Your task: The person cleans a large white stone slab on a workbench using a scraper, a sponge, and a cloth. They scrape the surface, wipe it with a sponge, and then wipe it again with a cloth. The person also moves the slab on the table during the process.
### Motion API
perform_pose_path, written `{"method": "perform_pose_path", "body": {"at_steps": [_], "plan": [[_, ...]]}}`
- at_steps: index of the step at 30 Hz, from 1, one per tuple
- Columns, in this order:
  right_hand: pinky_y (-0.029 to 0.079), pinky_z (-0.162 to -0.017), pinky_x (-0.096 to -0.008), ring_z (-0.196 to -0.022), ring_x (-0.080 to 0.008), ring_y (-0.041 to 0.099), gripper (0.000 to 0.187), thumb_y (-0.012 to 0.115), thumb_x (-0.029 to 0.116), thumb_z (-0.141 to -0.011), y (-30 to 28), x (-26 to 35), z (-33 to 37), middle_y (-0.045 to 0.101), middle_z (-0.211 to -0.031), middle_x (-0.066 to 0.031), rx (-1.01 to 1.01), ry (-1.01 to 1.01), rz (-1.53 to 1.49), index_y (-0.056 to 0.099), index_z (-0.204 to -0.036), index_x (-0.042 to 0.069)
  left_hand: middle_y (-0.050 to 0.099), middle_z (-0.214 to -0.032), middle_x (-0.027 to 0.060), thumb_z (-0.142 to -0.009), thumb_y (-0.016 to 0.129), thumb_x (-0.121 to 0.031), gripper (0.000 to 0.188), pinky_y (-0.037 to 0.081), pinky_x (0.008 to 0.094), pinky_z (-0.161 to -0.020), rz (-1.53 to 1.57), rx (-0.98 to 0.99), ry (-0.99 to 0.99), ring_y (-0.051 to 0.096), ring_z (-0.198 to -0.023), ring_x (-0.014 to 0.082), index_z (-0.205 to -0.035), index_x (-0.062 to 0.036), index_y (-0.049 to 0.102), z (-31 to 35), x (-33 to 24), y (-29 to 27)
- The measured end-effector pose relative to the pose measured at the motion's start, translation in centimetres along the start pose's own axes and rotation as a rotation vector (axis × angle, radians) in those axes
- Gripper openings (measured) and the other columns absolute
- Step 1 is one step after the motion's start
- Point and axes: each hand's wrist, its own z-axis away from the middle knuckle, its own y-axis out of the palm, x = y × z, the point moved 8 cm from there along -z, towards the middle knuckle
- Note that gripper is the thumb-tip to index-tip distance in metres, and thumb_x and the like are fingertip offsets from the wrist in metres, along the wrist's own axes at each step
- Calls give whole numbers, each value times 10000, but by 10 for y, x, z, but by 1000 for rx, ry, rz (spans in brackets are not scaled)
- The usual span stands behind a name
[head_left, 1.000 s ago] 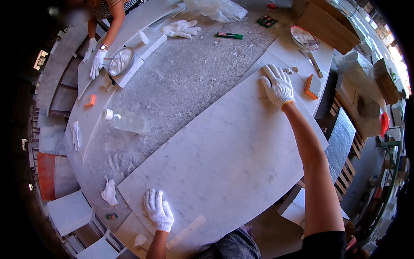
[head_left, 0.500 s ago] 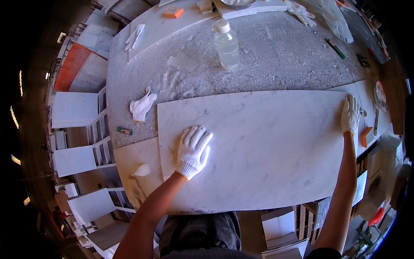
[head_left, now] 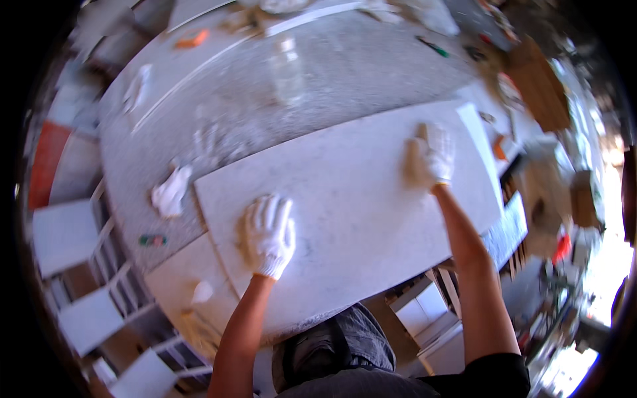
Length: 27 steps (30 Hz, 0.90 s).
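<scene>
A large white marble-like slab [head_left: 352, 219] with faint grey veins lies flat in front of me. My left hand [head_left: 271, 235], in a white knit glove, rests on its left part with the fingers stretched out. Toward the right end of the slab is my right hand [head_left: 436, 156], gloved the same way and smeared by motion. Its fingers are extended, and a shadow shows beside it; whether it touches the slab I cannot tell. Neither hand holds anything.
A clear bottle [head_left: 286, 73] stands beyond the slab on the dusty grey table [head_left: 345, 60]. A loose white glove [head_left: 171, 192] and a small green item [head_left: 153, 239] lie at left. Orange blocks [head_left: 192, 38] sit far left and right. A cardboard box [head_left: 539, 86] is far right.
My right hand has left the slab's right edge and moved inward over its face. My left hand stays on the left part. The whole view has turned to the right and is blurred.
</scene>
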Motion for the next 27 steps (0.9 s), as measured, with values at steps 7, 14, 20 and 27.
{"method": "perform_pose_path", "body": {"at_steps": [7,14,20,27], "plan": [[184,-1220,-466,-1480,-325,267,580,409,431,-1022,-22,36,33,327,-1593,-119,19,-7,-58,375,-1519,134,563,-1366,162,-938,568,-209,365,335,528,-1135,-4,41,16,478,-1315,366,-1274,-81,628,5,-3,10],[198,-1217,-454,-1463,-323,297,583,440,437,-1012,-21,18,1,366,-1566,-129,-38,-20,-89,404,-1497,115,592,-1316,177,-941,557,-191,333,382,546,-1098,-10,14,34,516,-1263,390,-1235,-61,645,5,0,16],[196,-1214,-468,-1463,-320,304,599,423,465,-1009,-24,-19,-76,389,-1554,-125,-91,-2,-137,416,-1489,106,567,-1335,206,-1001,499,-187,314,378,548,-1096,-28,51,44,501,-1281,394,-1225,-15,635,3,-3,16],[246,-1179,-508,-1389,-316,400,564,497,436,-970,-23,-16,-113,517,-1430,-124,-174,-137,-288,514,-1391,62,548,-1345,210,-1040,440,-188,313,381,553,-1092,-118,95,-13,489,-1279,419,-1216,5,612,22,16,26]]}}
